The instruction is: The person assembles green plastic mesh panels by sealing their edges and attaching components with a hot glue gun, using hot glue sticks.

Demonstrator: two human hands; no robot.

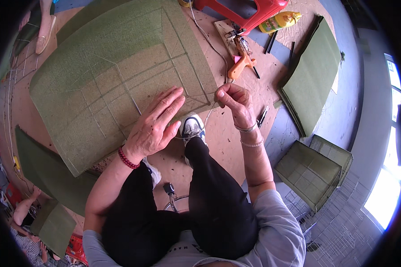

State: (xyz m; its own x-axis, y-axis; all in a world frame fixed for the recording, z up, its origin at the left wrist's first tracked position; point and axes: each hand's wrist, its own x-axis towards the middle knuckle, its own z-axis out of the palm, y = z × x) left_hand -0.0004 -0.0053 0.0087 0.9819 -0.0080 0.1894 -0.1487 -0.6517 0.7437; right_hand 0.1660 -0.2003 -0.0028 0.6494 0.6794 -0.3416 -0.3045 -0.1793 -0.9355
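Observation:
A large green mesh sheet lies over a wire frame, whose thin rods show through the weave. My left hand rests flat on the sheet near its lower edge, fingers stretched out and a red bead bracelet on the wrist. At the sheet's right corner my right hand is closed, thumb and forefinger pinching the mesh edge. Its other fingers curl in, and what lies under them is hidden. Just beyond the right hand is an orange hot glue gun with its cord.
A red stool, a yellow bottle and black sticks are at the back. Stacked green mesh sheets lie right, above mesh-covered wire frames and bare wire grids. Another person's foot shows far left.

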